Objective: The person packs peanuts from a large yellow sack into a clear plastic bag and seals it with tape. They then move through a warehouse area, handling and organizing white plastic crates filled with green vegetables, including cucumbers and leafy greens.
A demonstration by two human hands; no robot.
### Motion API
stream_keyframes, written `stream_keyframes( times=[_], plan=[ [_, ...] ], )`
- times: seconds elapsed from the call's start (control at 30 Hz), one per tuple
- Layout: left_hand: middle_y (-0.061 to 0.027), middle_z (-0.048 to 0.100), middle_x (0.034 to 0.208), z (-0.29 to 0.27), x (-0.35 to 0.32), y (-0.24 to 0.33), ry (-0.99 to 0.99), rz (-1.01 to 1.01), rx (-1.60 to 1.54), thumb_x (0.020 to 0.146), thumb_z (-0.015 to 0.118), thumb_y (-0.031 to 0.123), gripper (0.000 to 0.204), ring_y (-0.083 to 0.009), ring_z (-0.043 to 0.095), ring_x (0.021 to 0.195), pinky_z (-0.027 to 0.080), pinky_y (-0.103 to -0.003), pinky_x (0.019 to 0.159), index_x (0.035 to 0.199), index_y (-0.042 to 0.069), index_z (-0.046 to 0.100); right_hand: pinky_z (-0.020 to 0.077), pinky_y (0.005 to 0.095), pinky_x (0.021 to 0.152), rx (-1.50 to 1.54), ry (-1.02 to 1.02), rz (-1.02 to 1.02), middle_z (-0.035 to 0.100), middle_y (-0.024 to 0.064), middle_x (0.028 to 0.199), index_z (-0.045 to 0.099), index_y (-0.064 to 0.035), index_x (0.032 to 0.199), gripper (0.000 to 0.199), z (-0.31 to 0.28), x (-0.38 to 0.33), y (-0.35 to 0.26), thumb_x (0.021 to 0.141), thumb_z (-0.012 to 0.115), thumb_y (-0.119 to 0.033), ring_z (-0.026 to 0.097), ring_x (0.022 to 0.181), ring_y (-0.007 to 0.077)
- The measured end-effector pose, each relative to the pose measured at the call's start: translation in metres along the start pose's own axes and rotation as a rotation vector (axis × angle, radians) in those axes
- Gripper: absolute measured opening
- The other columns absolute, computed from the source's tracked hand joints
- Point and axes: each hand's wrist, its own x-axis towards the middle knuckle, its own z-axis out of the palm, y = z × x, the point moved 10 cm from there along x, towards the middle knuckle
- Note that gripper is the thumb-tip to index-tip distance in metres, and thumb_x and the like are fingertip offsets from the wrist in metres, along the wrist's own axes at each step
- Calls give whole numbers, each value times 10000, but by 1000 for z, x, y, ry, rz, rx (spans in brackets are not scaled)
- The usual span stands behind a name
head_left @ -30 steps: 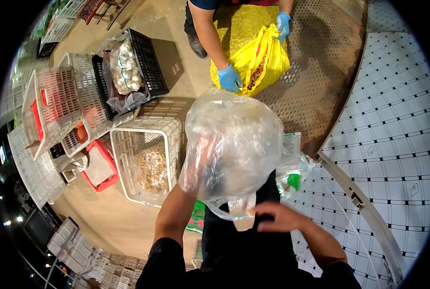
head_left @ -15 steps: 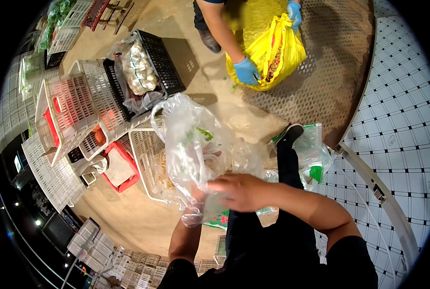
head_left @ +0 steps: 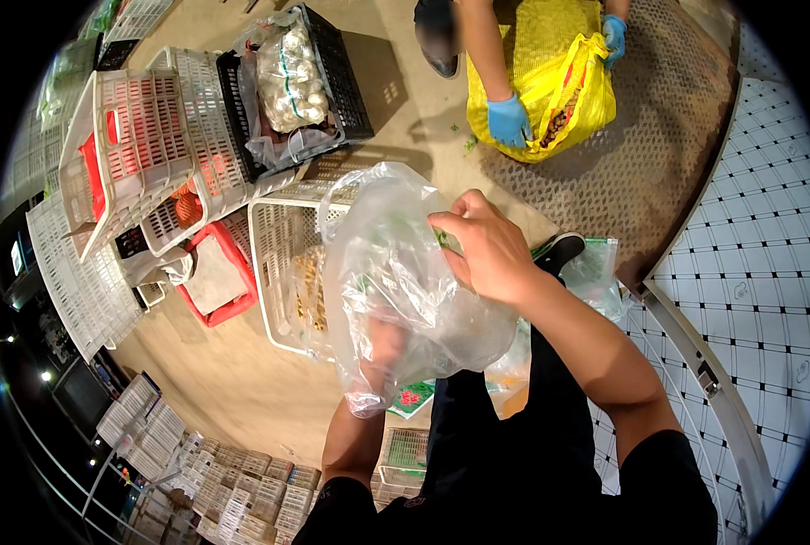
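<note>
Clear plastic bag (head_left: 405, 272), right hand (head_left: 487, 250) pinching its top, left hand (head_left: 382, 350) inside, grip unclear

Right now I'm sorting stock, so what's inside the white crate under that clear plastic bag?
Inside the white crate, a pile of tan-brown produce shows by its left wall. The clear plastic bag, held by the left hand and right hand, covers the rest.

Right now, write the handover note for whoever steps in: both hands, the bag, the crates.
Right hand: pinching the upper edge of the clear plastic bag.
Left hand: behind or inside the bag, seen only through the film; it supports it from below.
Bag is held in the air above the white crate with pale brown produce.
Another person's blue-gloved hand works at a yellow sack ahead.
Done: bag is in hand. Left: bag not yet set down.
</note>
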Motion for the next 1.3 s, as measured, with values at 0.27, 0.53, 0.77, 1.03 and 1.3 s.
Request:
stream_keyframes(
  times=[0.27,0.53,0.77,1.03,1.3],
  plan=[
    [-103,597,1073,-24,-1,-12,56,62,14,869,639,210,573,-245,587,1047,514,-357,837,1359,16,414,497,389,793,61,-427,87,625,153,998,690,-80,982,336,98,-1,36,757,698,-329,621,885,327],
    [-115,589,1103,-43,-15,-11,115,28,-91,867,639,216,565,-259,585,1053,508,-369,854,1351,18,425,466,274,644,688,-353,436,616,20,794,656,-37,903,182,118,-14,51,799,665,-185,578,700,150],
    [-126,582,1130,-67,-29,-24,159,-5,-91,865,639,222,558,-271,582,1058,503,-379,868,1343,19,434,351,193,512,1239,-110,505,646,-4,798,620,-74,849,107,69,18,72,876,596,-175,506,623,33],
    [-139,574,1159,-79,-61,-29,171,-56,-88,863,639,228,551,-284,580,1063,498,-391,885,1335,21,444,418,408,1017,413,129,421,490,289,1311,384,41,1361,878,74,62,143,772,711,-521,502,1238,343],
    [-151,565,1189,-103,-83,-24,173,-29,-24,861,640,235,544,-298,577,1069,492,-403,902,1327,22,454,485,330,874,514,21,655,593,174,1207,463,15,1307,772,154,-20,199,738,771,-406,594,1068,254]
  ],
)
